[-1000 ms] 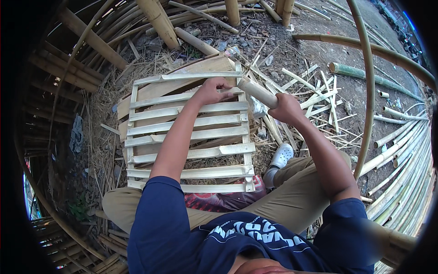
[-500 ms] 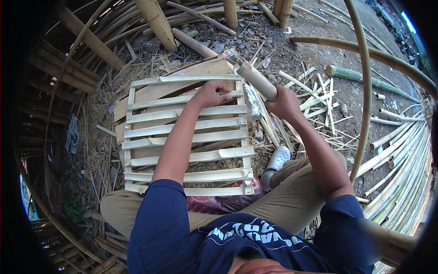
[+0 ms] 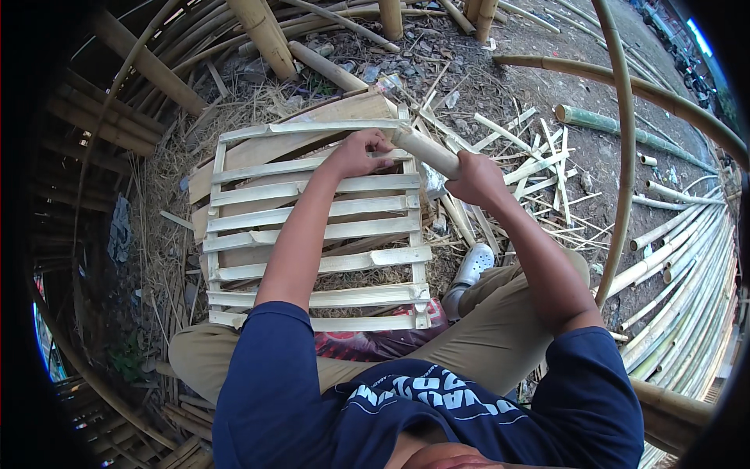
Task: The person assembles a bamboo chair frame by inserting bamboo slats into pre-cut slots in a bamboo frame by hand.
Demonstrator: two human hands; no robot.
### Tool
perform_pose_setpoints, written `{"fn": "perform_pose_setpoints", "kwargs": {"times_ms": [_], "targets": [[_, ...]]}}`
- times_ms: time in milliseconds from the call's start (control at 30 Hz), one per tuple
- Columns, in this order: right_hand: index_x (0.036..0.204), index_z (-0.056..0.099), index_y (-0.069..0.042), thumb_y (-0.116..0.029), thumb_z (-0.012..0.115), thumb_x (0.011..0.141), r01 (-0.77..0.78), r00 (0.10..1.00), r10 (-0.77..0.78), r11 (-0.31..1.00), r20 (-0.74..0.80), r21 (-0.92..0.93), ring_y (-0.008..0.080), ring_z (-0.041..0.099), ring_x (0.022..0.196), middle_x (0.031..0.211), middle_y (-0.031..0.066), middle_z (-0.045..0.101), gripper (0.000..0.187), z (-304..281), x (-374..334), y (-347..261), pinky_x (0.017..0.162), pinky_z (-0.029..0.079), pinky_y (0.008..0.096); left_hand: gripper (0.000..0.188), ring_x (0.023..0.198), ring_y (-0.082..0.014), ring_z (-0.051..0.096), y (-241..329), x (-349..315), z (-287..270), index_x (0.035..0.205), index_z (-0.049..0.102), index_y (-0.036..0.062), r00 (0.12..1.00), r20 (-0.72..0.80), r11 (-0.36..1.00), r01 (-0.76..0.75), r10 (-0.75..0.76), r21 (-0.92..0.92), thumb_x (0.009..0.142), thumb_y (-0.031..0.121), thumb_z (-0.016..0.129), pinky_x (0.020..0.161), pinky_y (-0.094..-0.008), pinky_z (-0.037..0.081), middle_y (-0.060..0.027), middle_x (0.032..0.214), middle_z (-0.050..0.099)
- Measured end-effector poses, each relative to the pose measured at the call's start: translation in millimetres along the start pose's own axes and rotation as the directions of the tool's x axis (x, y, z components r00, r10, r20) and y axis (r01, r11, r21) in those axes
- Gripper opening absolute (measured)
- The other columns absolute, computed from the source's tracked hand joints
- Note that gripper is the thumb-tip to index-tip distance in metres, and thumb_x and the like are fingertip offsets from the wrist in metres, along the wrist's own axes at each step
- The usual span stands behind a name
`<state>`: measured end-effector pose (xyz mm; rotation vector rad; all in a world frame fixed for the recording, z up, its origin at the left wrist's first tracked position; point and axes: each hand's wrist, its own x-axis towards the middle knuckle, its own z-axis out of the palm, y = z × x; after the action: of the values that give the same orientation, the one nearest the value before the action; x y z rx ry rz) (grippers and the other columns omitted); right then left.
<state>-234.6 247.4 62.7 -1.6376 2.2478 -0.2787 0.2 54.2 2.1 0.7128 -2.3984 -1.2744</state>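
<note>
A slatted bamboo frame, made of pale split strips laid across side rails, lies in front of me. My left hand is over its far right part, fingers curled and thumb close to the fingertips. What they pinch, if anything, is too small to make out. My right hand grips one end of a short, thick bamboo length. The other end of this length is at the frame's far right corner, just right of my left fingers. Whether it touches the frame cannot be told.
Wooden boards lie beneath the frame. Split bamboo strips are scattered to the right, beyond my shoe. Long bamboo poles lie farther right. A curved pole rises between. Thick bamboo posts stand at the back.
My right hand has swung the bamboo length down and left, onto or close above the frame's far right corner. The left hand stays almost in place.
</note>
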Motion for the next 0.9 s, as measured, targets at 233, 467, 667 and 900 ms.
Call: {"fn": "perform_pose_setpoints", "kwargs": {"times_ms": [233, 467, 667, 900], "targets": [[0.098, 0.072, 0.001, -0.021, 0.076, 0.072, 0.011, 1.0, -0.011, 0.999, 0.019, -0.031, 0.0411, 0.074, 0.088, 0.092, 0.0244, 0.075, 0.034, 18, 0, 6, 0.083, 0.059, 0.0482, 0.035, 0.091, -0.017, 0.062, -4, 2, 2, 0.093, 0.07, 0.0004, 0.998, -0.007, 0.997, -0.069, 0.069, 0.032, 0.077, 0.023, 0.092, 0.082, -0.0332, 0.05, -0.0034, 0.099, 0.067], [0.102, 0.069, 0.002, -0.014, 0.071, 0.073, 0.108, 0.92, 0.067, 0.904, -0.387, 0.413, 0.0432, 0.074, 0.083, 0.088, 0.0245, 0.074, 0.034, -22, -12, -25, 0.079, 0.058, 0.0498, 0.034, 0.091, -0.0176, 0.064, -6, -1, 1, 0.099, 0.073, -0.0003, 0.995, -0.02, 0.992, -0.095, 0.097, 0.08, 0.077, 0.018, 0.092, 0.086, -0.0311, 0.052, -0.0067, 0.096, 0.068], [0.103, 0.069, 0.002, -0.015, 0.072, 0.073, -0.072, 0.996, 0.07, 0.997, -0.062, -0.021, 0.0438, 0.073, 0.09, 0.095, 0.026, 0.073, 0.035, 16, -3, 5, 0.083, 0.058, 0.051, 0.033, 0.092, -0.0189, 0.064, -1, 3, 1, 0.098, 0.074, -0.0005, 0.993, -0.023, 0.992, -0.114, 0.116, 0.057, 0.076, 0.016, 0.092, 0.089, -0.033, 0.051, -0.0068, 0.098, 0.067], [0.099, 0.071, 0.0, -0.02, 0.076, 0.072, -0.036, 0.999, 0.037, 0.999, 0.026, -0.03, 0.0403, 0.074, 0.09, 0.095, 0.0236, 0.075, 0.034, 7, -15, 0, 0.082, 0.059, 0.0486, 0.039, 0.098, -0.0204, 0.063, -1, 3, -2, 0.091, 0.064, 0.0005, 1.0, 0.004, 0.994, -0.011, 0.01, 0.105, 0.074, 0.02, 0.094, 0.091, -0.0347, 0.051, -0.0071, 0.102, 0.065]]}}
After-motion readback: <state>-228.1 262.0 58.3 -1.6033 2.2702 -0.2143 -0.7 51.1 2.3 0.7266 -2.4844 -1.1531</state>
